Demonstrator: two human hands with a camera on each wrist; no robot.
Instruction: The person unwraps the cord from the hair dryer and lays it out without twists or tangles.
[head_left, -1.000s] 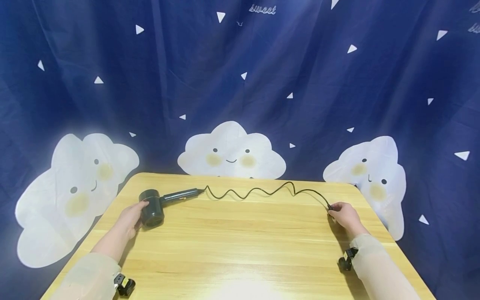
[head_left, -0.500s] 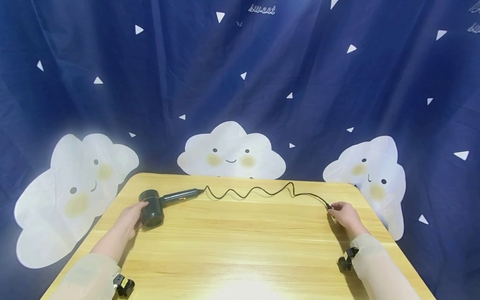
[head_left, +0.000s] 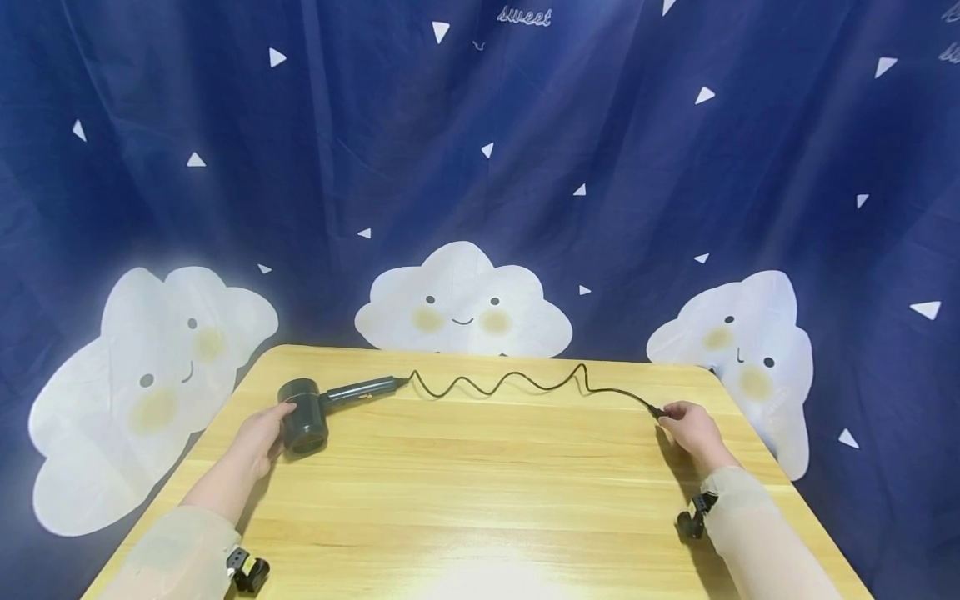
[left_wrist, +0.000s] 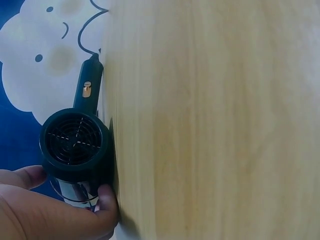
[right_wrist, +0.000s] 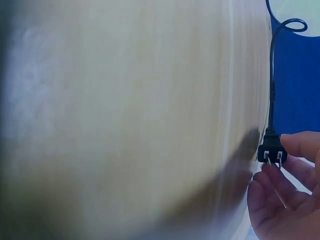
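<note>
A dark green hair dryer [head_left: 303, 421] lies on the left of the table, its handle [head_left: 360, 390] pointing right. My left hand [head_left: 258, 437] grips the dryer's round body from the left; in the left wrist view, the thumb and fingers sit on either side of it, below the round grille [left_wrist: 75, 140]. From the handle a wavy black cord [head_left: 517, 377] runs across to the right. At its far end my right hand [head_left: 693, 433] pinches the black two-pin plug [right_wrist: 272, 152], with the metal prongs facing the right wrist camera.
The light wooden table [head_left: 480, 483] has rounded back corners. Behind it hangs a dark blue curtain [head_left: 420, 150] with white clouds and triangles. A small black camera sits on each wrist, the left one [head_left: 249, 571] and the right one [head_left: 696, 515].
The cord's right end near the plug has dropped lower and straightened a little, and the plug has tilted slightly. My left hand and the hair dryer stay where they were.
</note>
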